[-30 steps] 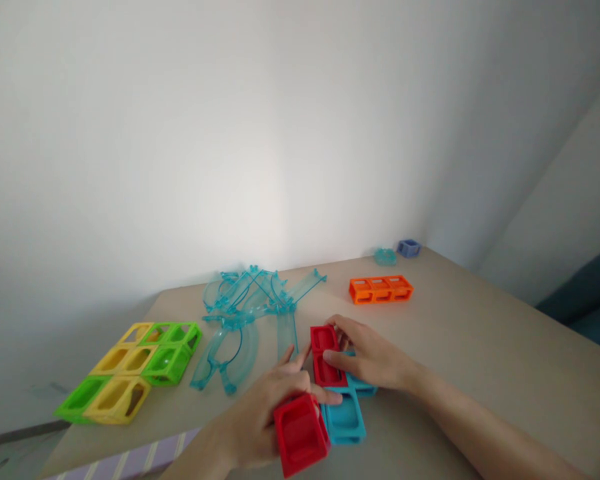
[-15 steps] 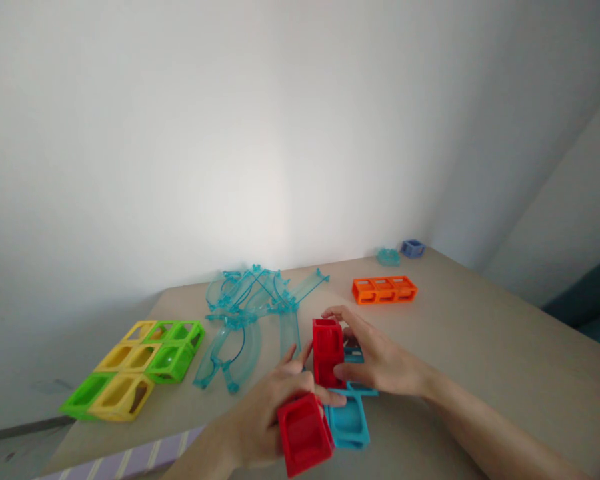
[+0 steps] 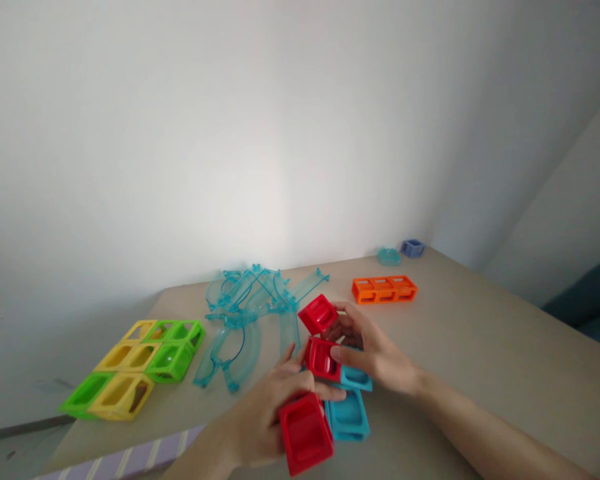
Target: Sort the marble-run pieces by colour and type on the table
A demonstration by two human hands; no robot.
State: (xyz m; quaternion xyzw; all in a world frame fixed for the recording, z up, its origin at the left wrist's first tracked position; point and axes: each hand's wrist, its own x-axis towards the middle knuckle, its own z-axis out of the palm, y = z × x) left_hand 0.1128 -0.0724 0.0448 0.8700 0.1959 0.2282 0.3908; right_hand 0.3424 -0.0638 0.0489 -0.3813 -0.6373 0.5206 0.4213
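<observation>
Near the table's front, my left hand (image 3: 280, 403) is closed around a red hollow block (image 3: 306, 432), its index finger lying across a light-blue hollow block (image 3: 349, 415). My right hand (image 3: 367, 347) grips a second red hollow block (image 3: 323, 359) between thumb and fingers. Farther out, a third red block (image 3: 319, 313) sits tilted at that hand's fingertips. Another light-blue block (image 3: 356, 377) shows under my right thumb. Fingers partly hide where the red and blue blocks meet, so I cannot tell how they join.
On the left lie joined yellow (image 3: 117, 393) and green blocks (image 3: 173, 360). Clear teal track pieces (image 3: 253, 320) spread behind my left hand. An orange block row (image 3: 384, 290), a small teal piece (image 3: 389, 256) and a blue-violet block (image 3: 413, 248) are farther back. A striped purple strip (image 3: 125, 460) edges the front.
The red blocks in my right hand have turned from an upright stack to a tilted, parted pose, the far one swinging left and up. My left hand has hardly moved.
</observation>
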